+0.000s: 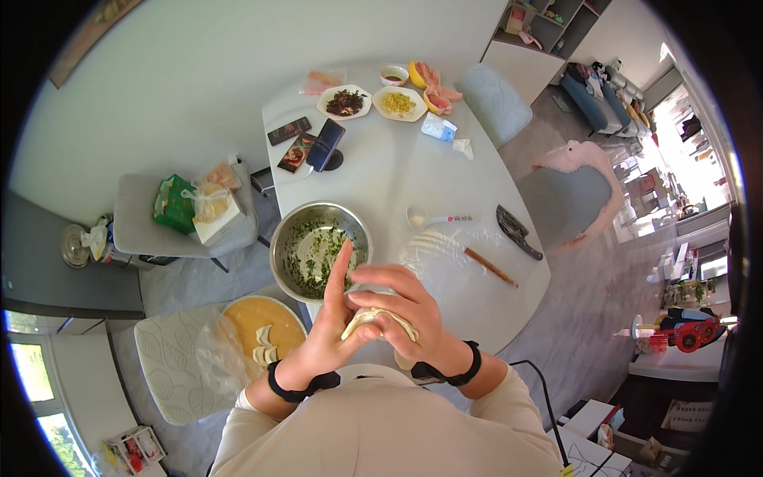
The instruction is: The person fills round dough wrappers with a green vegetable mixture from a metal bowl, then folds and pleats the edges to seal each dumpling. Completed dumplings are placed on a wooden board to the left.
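Note:
A folded dumpling (388,317) of pale dough is pinched between my two hands, close to my chest. My left hand (331,325) supports its left end, with the thumb against the dough and the index finger pointing up. The fingers and thumb of my right hand (414,301) close on its upper edge and right side. Just beyond the hands is a stainless steel bowl (280,238) of chopped green filling (319,241). Several shaped dumplings (264,344) lie on a round orange-brown board (250,310) at the left.
On the white table (381,173) are a floury patch, a spoon (418,220), a rolling pin (492,267) and a dark-bladed knife (517,229). Phones (326,145) and plates of food (399,104) stand farther back. A patterned chair (170,364) is beneath the board.

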Available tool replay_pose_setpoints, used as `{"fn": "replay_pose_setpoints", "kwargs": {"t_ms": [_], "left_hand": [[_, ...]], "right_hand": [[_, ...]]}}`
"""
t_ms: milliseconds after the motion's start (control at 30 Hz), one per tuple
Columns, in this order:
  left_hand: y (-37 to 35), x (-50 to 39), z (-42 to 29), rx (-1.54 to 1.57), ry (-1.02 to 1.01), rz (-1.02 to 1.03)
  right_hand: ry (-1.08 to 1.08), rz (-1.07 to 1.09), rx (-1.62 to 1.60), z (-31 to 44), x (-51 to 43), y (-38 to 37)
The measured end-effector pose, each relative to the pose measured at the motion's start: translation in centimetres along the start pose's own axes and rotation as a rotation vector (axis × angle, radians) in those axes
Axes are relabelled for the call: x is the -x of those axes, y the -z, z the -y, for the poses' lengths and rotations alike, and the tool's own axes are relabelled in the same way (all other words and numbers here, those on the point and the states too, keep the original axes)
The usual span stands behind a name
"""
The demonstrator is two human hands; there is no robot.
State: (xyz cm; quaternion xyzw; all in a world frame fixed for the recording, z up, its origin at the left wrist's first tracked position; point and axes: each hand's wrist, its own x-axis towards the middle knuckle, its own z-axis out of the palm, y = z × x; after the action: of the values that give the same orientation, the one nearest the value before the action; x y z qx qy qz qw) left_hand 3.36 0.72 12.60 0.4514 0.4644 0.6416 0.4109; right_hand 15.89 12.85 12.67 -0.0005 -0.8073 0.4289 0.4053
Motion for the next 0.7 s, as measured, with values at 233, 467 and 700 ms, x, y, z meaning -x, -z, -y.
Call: {"fn": "replay_pose_setpoints", "kwargs": {"t_ms": [233, 467, 700], "left_hand": [[1.5, 0.5, -1.8, -0.173, 0.079, 0.149], [1.5, 0.4, -3.4, -0.364, -0.077, 0.264], [1.7, 0.3, -2.9, -0.441, -0.21, 0.26]], "right_hand": [[-0.04, 0.161, -0.135, 0.6, -1.1, 0.6], [-0.098, 0.397, -0.31, 1.3, -1.1, 1.6], [-0.058, 0.4, -0.39, 1.1, -0.6, 0.8]]}}
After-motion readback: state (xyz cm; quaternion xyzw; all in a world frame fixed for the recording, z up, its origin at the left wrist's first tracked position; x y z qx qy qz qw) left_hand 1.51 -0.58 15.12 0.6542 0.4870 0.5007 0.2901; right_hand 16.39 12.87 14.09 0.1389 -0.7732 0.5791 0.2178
